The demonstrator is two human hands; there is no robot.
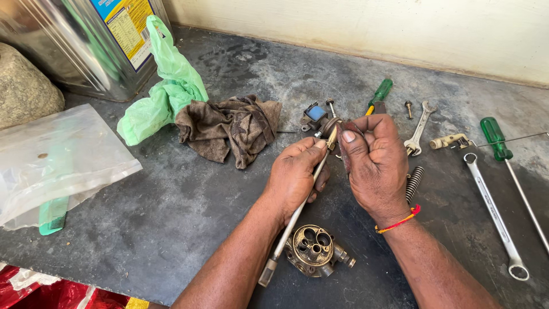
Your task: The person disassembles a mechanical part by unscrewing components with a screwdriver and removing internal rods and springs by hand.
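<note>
Head view: I see my left hand (297,171) gripping a slim metal rod (294,217) like a probe, tip raised to the small part (331,127) my right hand (372,160) pinches steady above the tabletop (171,206), carburetor body (313,250) parked below.

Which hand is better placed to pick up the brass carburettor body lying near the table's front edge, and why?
Probably the left hand: the brass carburettor body lies just below it, beside the left forearm. But it holds a metal rod. The right hand sits farther away, pinching a small part.
</note>
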